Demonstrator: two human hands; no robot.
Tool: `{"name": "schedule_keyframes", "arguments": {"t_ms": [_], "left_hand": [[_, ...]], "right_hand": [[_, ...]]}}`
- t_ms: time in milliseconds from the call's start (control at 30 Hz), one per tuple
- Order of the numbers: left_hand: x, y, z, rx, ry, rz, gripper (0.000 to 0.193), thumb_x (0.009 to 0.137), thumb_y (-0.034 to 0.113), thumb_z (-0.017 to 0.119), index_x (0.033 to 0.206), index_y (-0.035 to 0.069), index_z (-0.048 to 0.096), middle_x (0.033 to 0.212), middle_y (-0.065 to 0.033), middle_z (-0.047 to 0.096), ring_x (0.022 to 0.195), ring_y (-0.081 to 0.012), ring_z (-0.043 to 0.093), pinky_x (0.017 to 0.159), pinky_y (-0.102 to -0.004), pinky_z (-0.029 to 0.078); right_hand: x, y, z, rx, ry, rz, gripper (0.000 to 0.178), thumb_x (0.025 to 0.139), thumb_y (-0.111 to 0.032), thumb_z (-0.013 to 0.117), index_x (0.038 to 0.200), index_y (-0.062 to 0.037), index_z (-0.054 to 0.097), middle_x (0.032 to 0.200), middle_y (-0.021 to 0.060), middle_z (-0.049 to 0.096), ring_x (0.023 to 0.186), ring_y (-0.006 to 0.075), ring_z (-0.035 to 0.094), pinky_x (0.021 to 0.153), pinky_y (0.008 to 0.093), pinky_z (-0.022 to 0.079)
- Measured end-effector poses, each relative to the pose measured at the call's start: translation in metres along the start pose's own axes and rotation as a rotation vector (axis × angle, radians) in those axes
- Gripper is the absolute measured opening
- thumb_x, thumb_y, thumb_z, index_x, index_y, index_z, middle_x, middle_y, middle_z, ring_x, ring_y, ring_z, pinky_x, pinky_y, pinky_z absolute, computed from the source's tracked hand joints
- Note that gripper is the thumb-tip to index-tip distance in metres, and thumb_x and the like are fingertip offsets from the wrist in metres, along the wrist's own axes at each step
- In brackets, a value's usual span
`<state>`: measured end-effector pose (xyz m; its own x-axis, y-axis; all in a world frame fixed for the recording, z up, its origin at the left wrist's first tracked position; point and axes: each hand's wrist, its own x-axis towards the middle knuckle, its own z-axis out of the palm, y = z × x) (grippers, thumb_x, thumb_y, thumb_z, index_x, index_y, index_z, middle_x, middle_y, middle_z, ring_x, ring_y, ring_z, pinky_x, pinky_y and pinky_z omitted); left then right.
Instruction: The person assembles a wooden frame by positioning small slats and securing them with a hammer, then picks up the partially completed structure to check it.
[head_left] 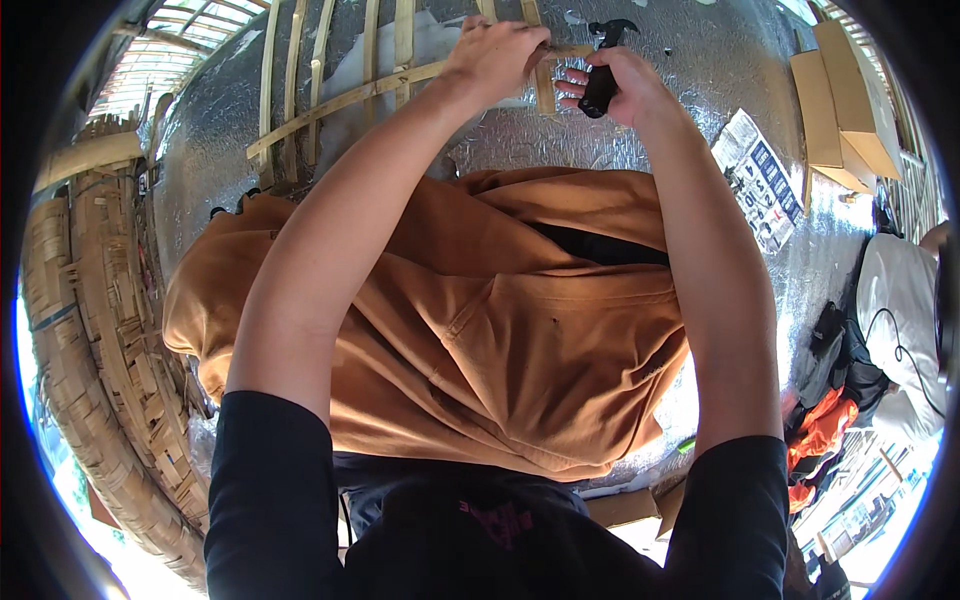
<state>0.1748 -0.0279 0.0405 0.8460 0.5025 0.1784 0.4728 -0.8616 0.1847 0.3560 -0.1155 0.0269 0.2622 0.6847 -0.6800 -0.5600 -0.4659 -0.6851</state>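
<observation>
My right hand (635, 85) holds a black claw hammer (598, 92) with its head up. Thumb and palm keep the handle in place while some fingers stretch to the left. Just left of it, my left hand (495, 55) is closed over the crossing of a long bamboo strip (350, 105) and an upright slat (540, 75). What its fingertips pinch is too small to make out. The long strip lies across several upright slats (403, 45), forming a lattice on a silvery foil sheet (490, 148).
A brown garment (520, 370) covers my lap. On the right are a printed sheet (760, 180), an open cardboard box (845, 110), a white bag-like item (895, 320) and orange cloth (825, 430). Woven bamboo (110, 330) stands along the left.
</observation>
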Motion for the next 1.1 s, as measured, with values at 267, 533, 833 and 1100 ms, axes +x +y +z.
{"name": "schedule_keyframes", "arguments": {"t_ms": [267, 533, 833, 1100], "left_hand": [[0.003, -0.004, -0.027, -0.258, 0.013, -0.027, 0.02, 0.096, 0.015, 0.06, 0.111, 0.003, 0.066, 0.099, -0.0177, 0.072, 0.092, -0.0378, 0.068, 0.094, -0.0517, 0.046], [0.007, -0.004, -0.042, -0.302, 0.036, 0.035, 0.02, 0.09, 0.013, 0.066, 0.108, 0.004, 0.066, 0.097, -0.0178, 0.072, 0.088, -0.0364, 0.07, 0.087, -0.0487, 0.051], [0.006, -0.015, -0.035, -0.228, 0.087, 0.063, 0.031, 0.084, 0.006, 0.068, 0.115, 0.006, 0.064, 0.104, -0.0165, 0.071, 0.099, -0.0338, 0.069, 0.087, -0.0461, 0.052], [0.013, -0.014, -0.046, -0.276, 0.183, 0.121, 0.033, 0.081, 0.0, 0.066, 0.114, 0.007, 0.063, 0.101, -0.0179, 0.071, 0.095, -0.0368, 0.069, 0.085, -0.0449, 0.055]], "right_hand": [[-0.017, 0.004, 0.01, 0.054, -0.021, 0.099, 0.034, 0.098, -0.009, 0.05, 0.128, 0.0024, 0.041, 0.124, 0.0333, 0.053, 0.114, 0.0513, 0.059, 0.098, 0.0702, 0.049], [-0.022, 0.004, 0.016, 0.111, -0.078, 0.151, 0.035, 0.096, -0.008, 0.053, 0.127, 0.001, 0.04, 0.128, 0.0332, 0.051, 0.118, 0.0469, 0.059, 0.098, 0.0688, 0.05], [-0.01, 0.0, 0.018, 0.111, -0.196, 0.18, 0.031, 0.095, -0.008, 0.054, 0.124, -0.0027, 0.045, 0.108, 0.0196, 0.06, 0.091, 0.0322, 0.068, 0.082, 0.0582, 0.061], [-0.026, -0.014, 0.014, 0.044, -0.17, -0.005, 0.022, 0.095, -0.006, 0.057, 0.113, 0.0054, 0.051, 0.096, 0.0186, 0.063, 0.082, 0.0316, 0.069, 0.066, 0.0458, 0.064]]}}
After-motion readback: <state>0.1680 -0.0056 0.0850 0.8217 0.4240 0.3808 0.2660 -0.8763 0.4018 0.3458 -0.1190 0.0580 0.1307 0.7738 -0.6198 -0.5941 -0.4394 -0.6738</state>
